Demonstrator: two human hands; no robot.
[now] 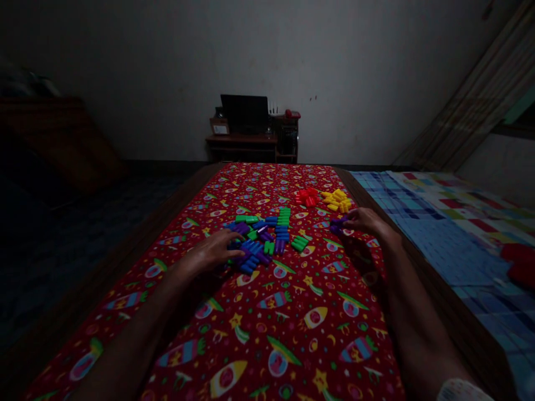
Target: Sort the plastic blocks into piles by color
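Observation:
A mixed pile of blue, green and purple plastic blocks (pixel 251 250), shaped like joined short tubes, lies mid-table. At its left edge rests my left hand (pixel 215 249), fingers apart and touching the blocks; some pieces under it are hidden. Off to the right, my right hand (pixel 368 221) pinches a purple block (pixel 337 224) at or just above the cloth, its fingertips partly hidden. Just beyond that hand sits a heap of yellow blocks (pixel 336 200), with a heap of red blocks (pixel 308 197) to its left. A green block (pixel 300 243) lies apart between my hands.
A red patterned cloth (pixel 271 328) covers the long wooden table. A bed with a checked blue sheet (pixel 426 234) stands along the right side. Against the far wall is a desk (pixel 242 140) with a dark monitor (pixel 246 114) and a red telephone (pixel 292 113).

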